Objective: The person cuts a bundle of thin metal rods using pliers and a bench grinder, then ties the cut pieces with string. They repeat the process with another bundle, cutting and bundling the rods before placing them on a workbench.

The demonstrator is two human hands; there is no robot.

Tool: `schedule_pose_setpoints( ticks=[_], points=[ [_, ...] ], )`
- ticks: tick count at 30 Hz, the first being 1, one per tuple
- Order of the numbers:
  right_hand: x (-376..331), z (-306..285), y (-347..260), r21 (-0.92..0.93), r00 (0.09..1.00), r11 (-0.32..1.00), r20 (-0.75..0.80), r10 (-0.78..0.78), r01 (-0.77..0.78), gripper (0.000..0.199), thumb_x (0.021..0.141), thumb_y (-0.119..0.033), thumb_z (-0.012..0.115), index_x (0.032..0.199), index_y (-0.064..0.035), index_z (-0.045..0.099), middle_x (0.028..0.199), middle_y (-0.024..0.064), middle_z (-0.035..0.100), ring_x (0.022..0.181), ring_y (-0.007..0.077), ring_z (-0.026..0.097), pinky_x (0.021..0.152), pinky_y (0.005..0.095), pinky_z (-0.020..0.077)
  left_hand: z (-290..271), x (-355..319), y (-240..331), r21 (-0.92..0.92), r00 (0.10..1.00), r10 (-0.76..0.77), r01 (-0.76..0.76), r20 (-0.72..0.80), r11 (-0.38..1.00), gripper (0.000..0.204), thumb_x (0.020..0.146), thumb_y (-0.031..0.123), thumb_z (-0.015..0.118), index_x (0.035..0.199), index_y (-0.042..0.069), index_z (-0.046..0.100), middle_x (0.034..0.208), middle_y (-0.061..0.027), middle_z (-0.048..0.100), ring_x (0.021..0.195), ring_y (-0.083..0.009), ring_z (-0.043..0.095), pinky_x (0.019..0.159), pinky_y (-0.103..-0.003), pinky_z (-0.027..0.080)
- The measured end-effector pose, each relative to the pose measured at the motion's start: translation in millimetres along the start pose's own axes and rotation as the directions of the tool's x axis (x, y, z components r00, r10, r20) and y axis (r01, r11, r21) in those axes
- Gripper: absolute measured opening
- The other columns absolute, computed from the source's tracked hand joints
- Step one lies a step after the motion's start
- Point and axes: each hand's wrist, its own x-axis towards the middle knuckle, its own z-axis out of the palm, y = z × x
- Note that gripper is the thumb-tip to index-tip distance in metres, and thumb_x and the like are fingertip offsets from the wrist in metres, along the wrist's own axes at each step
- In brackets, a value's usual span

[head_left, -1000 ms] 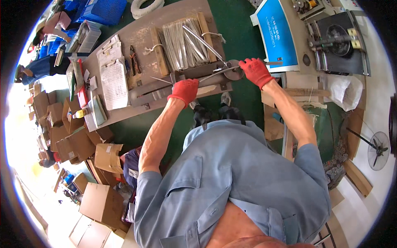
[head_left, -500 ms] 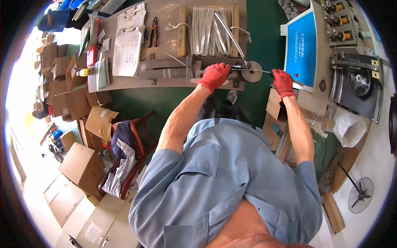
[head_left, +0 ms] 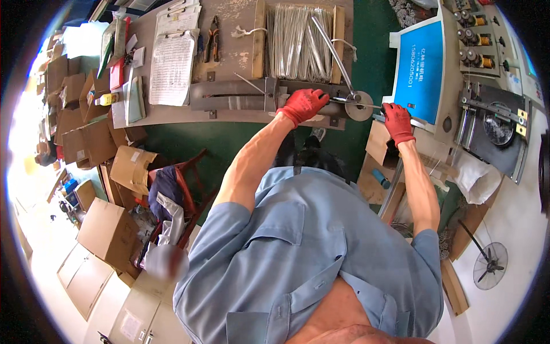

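At the bench's near edge, my left hand (head_left: pixel 303 107) in a red glove is closed on the inner end of a metal fixture. What lies inside its fingers is hidden. My right hand (head_left: pixel 396 121), also red-gloved, closes on the far end of a thin metal strip (head_left: pixel 372 105). The strip crosses a round metal disc (head_left: pixel 359 106) that sits between my hands at the bench's right corner. A long bright metal lever (head_left: pixel 335 54) rises from beside the disc and leans back to the left. The flat metal jig (head_left: pixel 229 102) extends left of my left hand.
Behind the jig, a wooden-sided tray (head_left: pixel 259 43) holds many thin metal strips. Pliers (head_left: pixel 212 39) and clipboards with papers (head_left: pixel 172 69) lie left of it. A blue-panelled machine (head_left: pixel 423 71) stands to the right. Cardboard boxes (head_left: pixel 106 232) and a red chair (head_left: pixel 192 172) are at the left.
The whole view has shifted slightly, with the bench sitting a little differently in the picture. Both hands keep their closed grips around the disc, and the strip still spans it.
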Motion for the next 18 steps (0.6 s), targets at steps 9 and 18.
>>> schedule_pose_setpoints(
  ticks=[9,18],
  points=[
    [11.5,1.9,-32.2,-0.054,0.997,0.995,-0.019,-0.081,0.080,0.018,0.083,-0.012,0.049,0.100,-0.0071,0.056,0.085,0.0140,0.062,0.079,0.0312,0.062,0.065,0.0423,0.0498,-9.6,-0.2,-0.4,0.013,0.997,-0.016,0.015,0.081,1.000,0.031,0.085,0.016,0.051,0.116,0.013,0.055,0.096,-0.0116,0.060,0.078,-0.0307,0.064,0.060,-0.043,0.053],
    [10.3,2.1,-42.9,0.012,1.000,1.000,-0.013,-0.020,0.020,0.019,0.082,-0.010,0.048,0.100,-0.0069,0.056,0.079,0.0155,0.061,0.074,0.0325,0.063,0.062,0.0432,0.0502,-7.4,5.6,7.6,-0.016,0.992,-0.032,0.034,0.125,0.999,0.031,0.086,0.016,0.049,0.116,0.007,0.053,0.095,-0.0149,0.060,0.077,-0.0346,0.063,0.063,-0.046,0.052]
  ],
)
